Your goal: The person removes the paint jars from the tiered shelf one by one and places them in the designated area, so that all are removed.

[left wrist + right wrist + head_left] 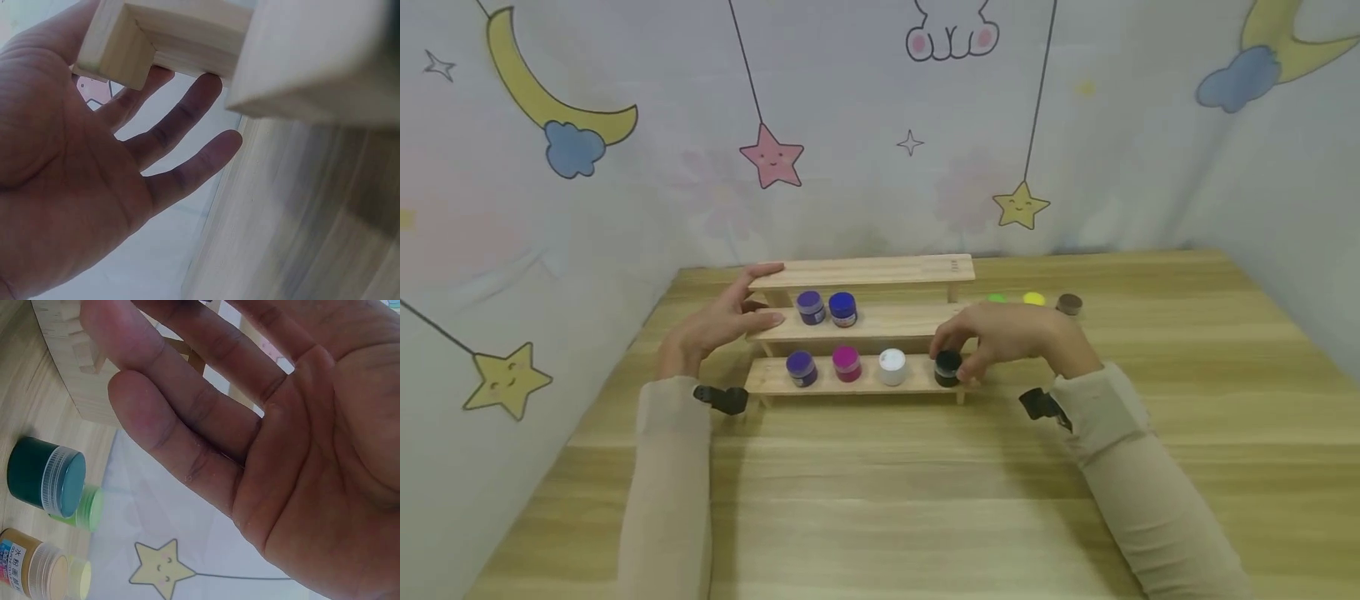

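A three-tier wooden rack (880,322) stands on the table. My left hand (718,323) rests on its left end, the thumb touching the middle tier and the index finger the top one. In the left wrist view the other fingers (187,115) extend loosely beside the wood. My right hand (1011,332) pinches a black-looking paint jar (948,368) at the bottom tier's right end; the right wrist view does not show this jar. Along that tier stand a purple jar (802,368), a magenta jar (847,364) and a white jar (892,367). The middle tier holds a violet jar (810,307) and a blue jar (842,309).
Right of the rack, partly behind my right hand, are a green jar (996,297), a yellow jar (1033,298) and a brown-lidded jar (1069,305). A dark teal jar (47,477) and an ochre jar (31,565) show in the right wrist view. A printed curtain (865,208) hangs behind the table.
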{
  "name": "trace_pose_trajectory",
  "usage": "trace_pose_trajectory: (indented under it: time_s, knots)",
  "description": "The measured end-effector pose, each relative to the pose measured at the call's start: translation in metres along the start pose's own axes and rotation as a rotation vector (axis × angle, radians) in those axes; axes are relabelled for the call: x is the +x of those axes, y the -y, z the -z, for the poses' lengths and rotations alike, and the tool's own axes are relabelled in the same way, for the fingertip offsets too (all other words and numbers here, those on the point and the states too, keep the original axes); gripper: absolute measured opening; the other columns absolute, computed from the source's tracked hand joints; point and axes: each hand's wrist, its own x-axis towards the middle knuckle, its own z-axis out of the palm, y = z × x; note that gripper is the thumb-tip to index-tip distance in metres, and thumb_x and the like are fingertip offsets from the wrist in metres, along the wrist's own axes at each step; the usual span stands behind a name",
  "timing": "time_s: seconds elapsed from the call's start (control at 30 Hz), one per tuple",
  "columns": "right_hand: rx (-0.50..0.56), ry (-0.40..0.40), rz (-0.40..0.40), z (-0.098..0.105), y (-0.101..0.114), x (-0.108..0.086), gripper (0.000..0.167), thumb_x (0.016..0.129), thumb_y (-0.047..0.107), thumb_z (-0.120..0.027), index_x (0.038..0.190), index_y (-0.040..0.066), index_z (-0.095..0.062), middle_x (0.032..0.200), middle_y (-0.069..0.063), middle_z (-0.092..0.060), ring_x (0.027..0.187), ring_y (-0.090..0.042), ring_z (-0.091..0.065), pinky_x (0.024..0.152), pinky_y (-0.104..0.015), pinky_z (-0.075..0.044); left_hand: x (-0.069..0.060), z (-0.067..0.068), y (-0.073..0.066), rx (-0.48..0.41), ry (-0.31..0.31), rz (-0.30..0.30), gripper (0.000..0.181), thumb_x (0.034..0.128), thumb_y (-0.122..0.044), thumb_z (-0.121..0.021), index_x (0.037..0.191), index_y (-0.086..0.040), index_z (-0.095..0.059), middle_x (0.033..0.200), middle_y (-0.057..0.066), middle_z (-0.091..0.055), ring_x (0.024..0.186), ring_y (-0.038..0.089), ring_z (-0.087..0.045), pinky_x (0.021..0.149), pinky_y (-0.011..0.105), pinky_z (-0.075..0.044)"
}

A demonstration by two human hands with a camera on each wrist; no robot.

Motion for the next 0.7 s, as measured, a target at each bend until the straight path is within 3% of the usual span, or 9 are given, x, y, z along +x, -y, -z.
trace_pose_trajectory:
  time_s: [0.13,0.4,0.57,0.7]
  knots:
    - [-0.008,-0.021,0.017,-0.001,-0.005,-0.004,0.035,0.089,0.011,-0.076,0.123,0.013,-0.067,0.118,0.0,-0.069,0.112,-0.015,-0.063,0.091,-0.037,-0.051,0.006,-0.002,-0.004,-0.007,0.009,0.007,0.076,0.0967,-0.019,-0.069,0.156,-0.037,-0.024,0.159,0.013,-0.022,0.133,0.043,-0.043,0.104,0.062,-0.038]
    - [0.067,0.009,0.0,0.002,-0.008,-0.011,0.034,0.091,0.011,-0.075,0.123,0.011,-0.066,0.122,-0.005,-0.068,0.109,-0.02,-0.063,0.087,-0.036,-0.052,0.008,-0.003,-0.005,0.012,0.016,0.004,0.077,0.0968,-0.021,-0.069,0.156,-0.037,-0.022,0.16,0.012,-0.019,0.134,0.043,-0.042,0.105,0.064,-0.035]
    - [0.012,0.016,-0.033,0.009,-0.009,-0.018,0.033,0.092,0.014,-0.074,0.124,0.014,-0.065,0.123,-0.003,-0.066,0.114,-0.02,-0.062,0.09,-0.037,-0.051,0.005,-0.002,-0.002,0.006,-0.003,0.016,0.074,0.0967,-0.02,-0.069,0.154,-0.037,-0.025,0.157,0.011,-0.025,0.134,0.042,-0.043,0.105,0.062,-0.037]
    - [0.065,0.024,-0.092,0.015,-0.013,-0.025,0.034,0.093,0.014,-0.073,0.125,0.018,-0.065,0.122,-0.004,-0.065,0.079,-0.014,-0.059,0.065,-0.028,-0.048,0.0,0.0,0.0,-0.002,-0.002,0.023,0.077,0.0973,-0.021,-0.068,0.156,-0.037,-0.021,0.154,0.015,-0.029,0.133,0.042,-0.043,0.106,0.061,-0.035]
